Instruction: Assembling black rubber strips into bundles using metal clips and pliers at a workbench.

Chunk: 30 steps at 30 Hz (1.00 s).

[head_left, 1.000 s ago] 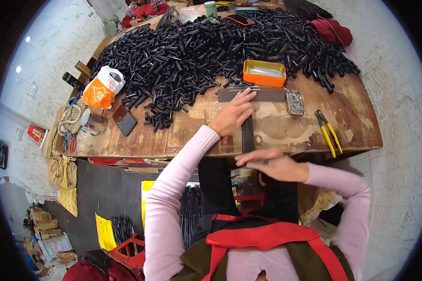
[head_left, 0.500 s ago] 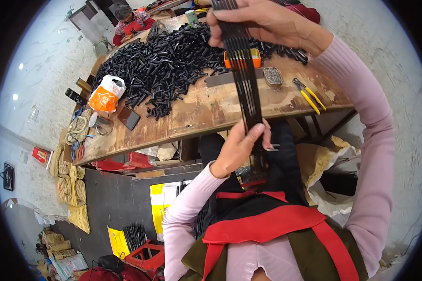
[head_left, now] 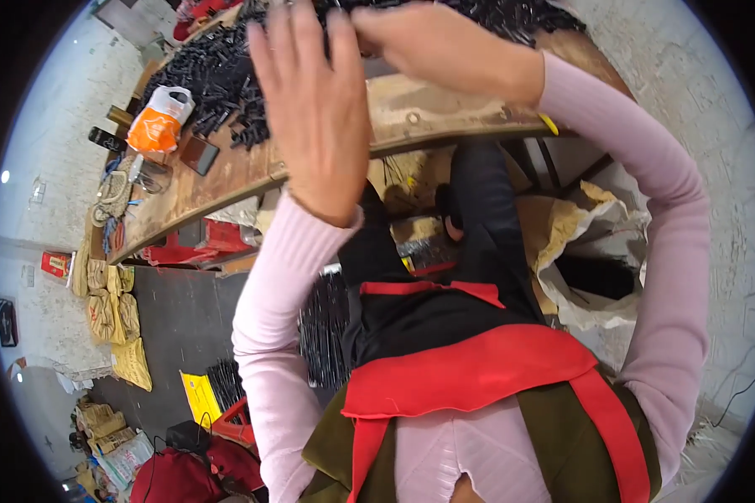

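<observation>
Both my hands are raised over the far part of the wooden workbench (head_left: pixel 403 105), near the top of the view. My left hand (head_left: pixel 317 126) shows its back, with the fingers stretched out and apart and their tips smeared by motion. To its right, my right hand (head_left: pixel 453 54) reaches leftward; its fingers are blurred and partly cut off by the top edge. Whether it grips anything cannot be made out. Behind the hands spreads a heap of short black tube-like parts (head_left: pixel 197 80). The bundle of long black strips is not distinguishable.
An orange-and-white plastic bag (head_left: pixel 153 132) and a dark phone (head_left: pixel 200 155) lie on the bench's left. A yellow plier handle (head_left: pixel 549 124) shows at right. An open sack (head_left: pixel 554 260) stands right of my legs; black rods (head_left: pixel 323 323) are at left. Red clothing of another person (head_left: pixel 197 10) shows at top.
My left hand has left the lower end of the black strips and moved up and left, opening. My right hand has dropped slightly. The strips are no longer visible upright, and the view has shifted.
</observation>
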Available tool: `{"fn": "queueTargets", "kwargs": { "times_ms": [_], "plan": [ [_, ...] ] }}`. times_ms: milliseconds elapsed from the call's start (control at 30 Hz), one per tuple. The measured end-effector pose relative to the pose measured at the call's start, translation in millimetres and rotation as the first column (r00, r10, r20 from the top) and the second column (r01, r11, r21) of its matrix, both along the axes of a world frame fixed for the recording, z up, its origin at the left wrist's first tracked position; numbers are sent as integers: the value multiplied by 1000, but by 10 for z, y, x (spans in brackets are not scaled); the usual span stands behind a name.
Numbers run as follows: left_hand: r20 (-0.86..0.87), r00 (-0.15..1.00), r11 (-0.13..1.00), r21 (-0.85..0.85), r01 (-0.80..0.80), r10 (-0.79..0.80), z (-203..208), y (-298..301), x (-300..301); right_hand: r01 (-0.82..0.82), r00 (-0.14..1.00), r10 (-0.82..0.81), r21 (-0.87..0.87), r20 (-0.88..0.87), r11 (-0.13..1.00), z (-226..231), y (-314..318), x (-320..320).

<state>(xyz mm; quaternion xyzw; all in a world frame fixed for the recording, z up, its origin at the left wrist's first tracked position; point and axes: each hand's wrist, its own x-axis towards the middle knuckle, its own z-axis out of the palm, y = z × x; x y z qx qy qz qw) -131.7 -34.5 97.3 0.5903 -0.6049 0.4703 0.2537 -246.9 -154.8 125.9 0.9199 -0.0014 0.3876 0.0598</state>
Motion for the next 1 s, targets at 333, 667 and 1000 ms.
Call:
{"fn": "queueTargets", "kwargs": {
  "times_ms": [333,667,1000],
  "plan": [
    [-979,-68,221,-24,975,191,-1570,-239,-47,-445,884,-199,892,423,-82,-1209,261,-9],
    [-911,-125,286,-8,958,394,-2929,514,-168,-284,950,-236,878,204,-385,-2589,924,-126],
    [-961,202,476,270,837,190,-1983,388,367,-285,958,-121,793,262,-539,-2541,414,-130]
  ]
}}
